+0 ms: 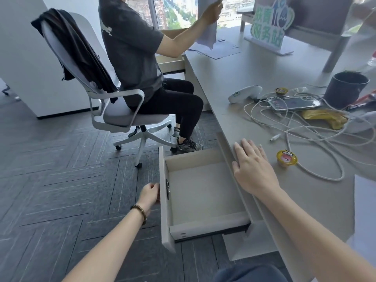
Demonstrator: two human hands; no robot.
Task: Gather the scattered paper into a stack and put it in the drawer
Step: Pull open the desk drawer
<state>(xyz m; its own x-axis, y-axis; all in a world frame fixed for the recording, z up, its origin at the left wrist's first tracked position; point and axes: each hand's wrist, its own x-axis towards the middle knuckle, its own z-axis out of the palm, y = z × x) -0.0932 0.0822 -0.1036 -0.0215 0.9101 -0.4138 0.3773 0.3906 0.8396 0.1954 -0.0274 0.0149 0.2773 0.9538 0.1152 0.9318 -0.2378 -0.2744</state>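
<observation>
A beige drawer (205, 200) stands pulled out from under the grey desk (264, 123), and nothing lies inside it. My left hand (149, 193) is curled on the outer face of the drawer front (164, 200). My right hand (252, 167) rests flat, fingers apart, on the desk's edge just above the drawer. Scattered white paper sheets (218, 48) lie far along the desk, in front of another person (134, 58) who holds up a sheaf of paper (207, 27).
On the desk to my right lie tangled white cables (301, 135), a phone (295, 103), a white handheld device (244, 93), two small jelly cups (286, 158), a yellow wrapper (325, 117), a dark pot (345, 89) and a green sign (268, 27). The person's swivel chair (114, 106) stands left of the desk.
</observation>
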